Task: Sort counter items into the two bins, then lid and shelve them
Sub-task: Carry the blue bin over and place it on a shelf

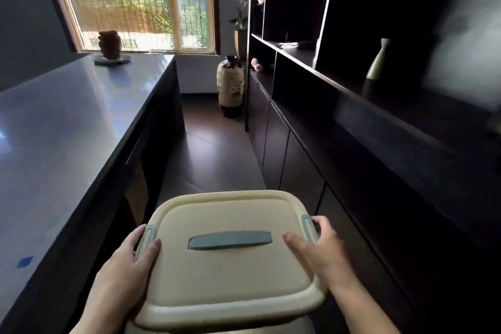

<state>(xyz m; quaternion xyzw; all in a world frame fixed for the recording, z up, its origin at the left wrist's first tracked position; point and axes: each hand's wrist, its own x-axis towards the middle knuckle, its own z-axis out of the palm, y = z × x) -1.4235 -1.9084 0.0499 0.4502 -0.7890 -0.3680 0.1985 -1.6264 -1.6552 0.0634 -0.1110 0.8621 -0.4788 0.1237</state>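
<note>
Bin (230, 274), cream, lid fitted with blue-grey handle (230, 240), is carried near centre in the aisle. Left hand (130, 263) and right hand (322, 249) grasp its side clips, thumbs on the lid. Counter (67, 122) runs left, dark shelving (325, 68) right; floor vase (230, 84) stands far.

We see a smooth, matt cream plastic lid (230, 274) w/ a grey-blue plastic handle (230, 239), a shiny, smooth grey counter (67, 127), dark matt wood shelves (352, 84) & a shiny pot-like vase (230, 87).
</note>
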